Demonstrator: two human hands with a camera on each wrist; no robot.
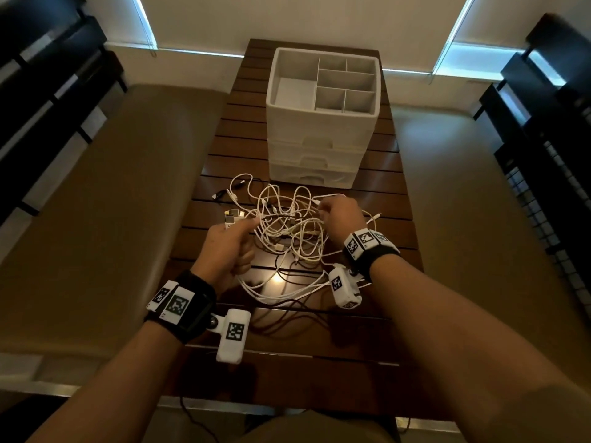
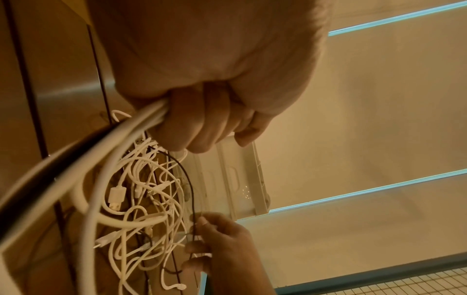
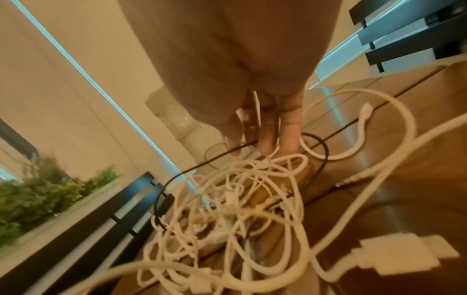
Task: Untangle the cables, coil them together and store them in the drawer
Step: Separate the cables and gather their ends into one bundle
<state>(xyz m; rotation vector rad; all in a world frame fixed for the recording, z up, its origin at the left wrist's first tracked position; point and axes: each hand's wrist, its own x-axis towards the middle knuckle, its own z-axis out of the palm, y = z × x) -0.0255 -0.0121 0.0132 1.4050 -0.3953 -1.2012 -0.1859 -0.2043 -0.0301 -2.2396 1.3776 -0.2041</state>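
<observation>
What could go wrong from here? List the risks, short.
1. The left hand grips several white strands at once while the right hand pinches one strand; pulling apart may tighten the cable tangle rather than free it.
2. A thin dark cable threads through the white ones and could snag.
3. All three fronts of the drawer unit look closed, so storing will likely need a free hand.
</observation>
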